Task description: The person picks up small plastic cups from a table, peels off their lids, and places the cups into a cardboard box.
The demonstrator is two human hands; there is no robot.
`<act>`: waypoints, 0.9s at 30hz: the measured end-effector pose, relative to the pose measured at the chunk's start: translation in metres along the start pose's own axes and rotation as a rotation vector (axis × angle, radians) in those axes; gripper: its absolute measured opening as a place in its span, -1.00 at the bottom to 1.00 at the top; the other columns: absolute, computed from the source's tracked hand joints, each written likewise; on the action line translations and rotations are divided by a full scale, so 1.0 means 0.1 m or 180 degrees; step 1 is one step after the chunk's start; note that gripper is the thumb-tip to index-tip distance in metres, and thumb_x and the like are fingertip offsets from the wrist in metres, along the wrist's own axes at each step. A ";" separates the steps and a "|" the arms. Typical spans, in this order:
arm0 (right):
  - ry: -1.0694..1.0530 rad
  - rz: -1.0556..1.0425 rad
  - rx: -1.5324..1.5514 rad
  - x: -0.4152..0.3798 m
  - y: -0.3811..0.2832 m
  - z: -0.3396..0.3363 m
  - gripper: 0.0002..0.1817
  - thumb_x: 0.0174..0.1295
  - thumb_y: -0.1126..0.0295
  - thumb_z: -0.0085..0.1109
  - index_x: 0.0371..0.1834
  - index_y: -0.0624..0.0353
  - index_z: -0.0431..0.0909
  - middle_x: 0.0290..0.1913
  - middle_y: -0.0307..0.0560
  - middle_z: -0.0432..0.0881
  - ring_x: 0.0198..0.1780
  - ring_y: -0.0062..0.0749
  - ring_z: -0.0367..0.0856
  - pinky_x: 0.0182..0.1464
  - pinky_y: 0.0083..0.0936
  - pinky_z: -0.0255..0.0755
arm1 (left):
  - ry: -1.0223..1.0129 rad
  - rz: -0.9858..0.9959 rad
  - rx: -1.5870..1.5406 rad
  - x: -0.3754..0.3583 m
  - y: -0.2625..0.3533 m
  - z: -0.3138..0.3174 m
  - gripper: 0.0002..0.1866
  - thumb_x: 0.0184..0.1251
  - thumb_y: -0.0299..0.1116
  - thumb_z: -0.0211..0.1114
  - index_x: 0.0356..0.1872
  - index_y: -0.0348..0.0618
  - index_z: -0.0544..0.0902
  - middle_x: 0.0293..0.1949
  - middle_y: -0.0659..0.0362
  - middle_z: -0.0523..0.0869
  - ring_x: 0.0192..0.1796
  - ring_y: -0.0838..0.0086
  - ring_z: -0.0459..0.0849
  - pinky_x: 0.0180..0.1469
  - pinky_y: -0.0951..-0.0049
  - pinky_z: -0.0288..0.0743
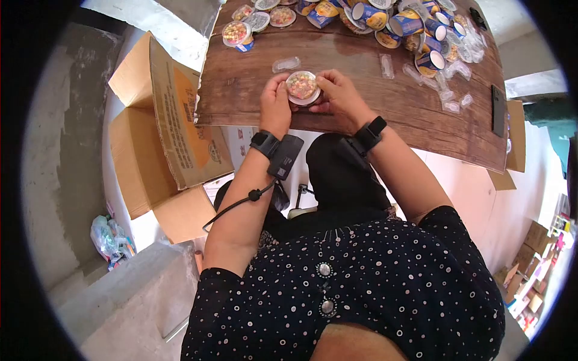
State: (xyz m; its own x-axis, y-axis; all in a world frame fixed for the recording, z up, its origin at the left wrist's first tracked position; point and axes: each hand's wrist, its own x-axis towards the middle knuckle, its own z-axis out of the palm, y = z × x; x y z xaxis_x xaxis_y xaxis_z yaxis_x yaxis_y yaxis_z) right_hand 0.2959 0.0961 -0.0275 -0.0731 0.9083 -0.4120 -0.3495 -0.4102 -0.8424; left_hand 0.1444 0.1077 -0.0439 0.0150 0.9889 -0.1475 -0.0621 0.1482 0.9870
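Observation:
Between my two hands, just above the table's near edge, is a small cup with a clear lid [302, 86], with colourful bits showing through the top. My left hand [276, 103] grips its left side, the thumb along the rim. On the right side, my right hand [342, 96] has its thumb and fingers pressed to the rim. The cup's lower part is hidden by the fingers. A clear plastic piece, perhaps a folded spoon [286, 64], lies on the table just beyond my left hand.
Blue and yellow paper cups [407, 23] and lids crowd the far right of the wooden table [241, 90]. A filled, lidded cup [237, 36] stands far left. Clear plastic pieces [445, 95] and a black phone [498, 111] lie right. An open cardboard box [174, 120] stands left.

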 end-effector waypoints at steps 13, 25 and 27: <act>-0.0051 -0.0201 0.0104 -0.07 0.03 0.02 -0.72 0.39 0.29 -0.06 0.09 0.15 0.36 -0.16 -0.15 0.50 -0.30 -0.53 0.53 -0.35 -0.52 0.59 | -0.0476 0.0195 0.0027 0.08 -0.10 -0.12 -0.68 0.52 -0.32 -0.14 0.04 -0.22 0.53 -0.34 0.28 0.64 -0.45 0.69 0.56 -0.46 0.65 0.50; 0.0064 -0.3248 -0.3100 -0.11 -0.14 0.07 -0.59 0.23 0.33 0.10 0.14 0.19 0.39 0.17 0.15 0.42 0.14 0.03 0.41 0.23 -0.25 0.29 | -0.0450 0.0288 0.0134 -0.42 0.11 -0.10 -0.36 0.37 -0.41 0.16 0.40 -0.12 0.07 0.19 0.08 0.42 -0.15 0.47 0.57 -0.16 0.49 0.55; -0.0303 -0.3487 -0.3429 -0.15 -0.23 0.11 -0.51 0.16 0.36 0.16 0.18 0.19 0.37 0.21 0.19 0.38 0.21 0.12 0.33 0.32 -0.22 0.17 | -0.0568 0.0480 0.0325 -0.32 -0.07 -0.06 -0.30 0.24 -0.60 0.21 0.38 -0.12 0.13 0.15 0.10 0.45 -0.17 0.48 0.56 -0.15 0.51 0.54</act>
State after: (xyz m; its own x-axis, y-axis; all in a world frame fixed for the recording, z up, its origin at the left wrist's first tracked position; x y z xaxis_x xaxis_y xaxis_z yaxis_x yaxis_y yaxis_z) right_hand 0.2954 0.0929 0.0020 -0.3113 0.7788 0.5447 0.5462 0.6156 -0.5680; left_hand 0.1387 0.0746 -0.0459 0.1896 0.9818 0.0064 0.0239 -0.0112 0.9997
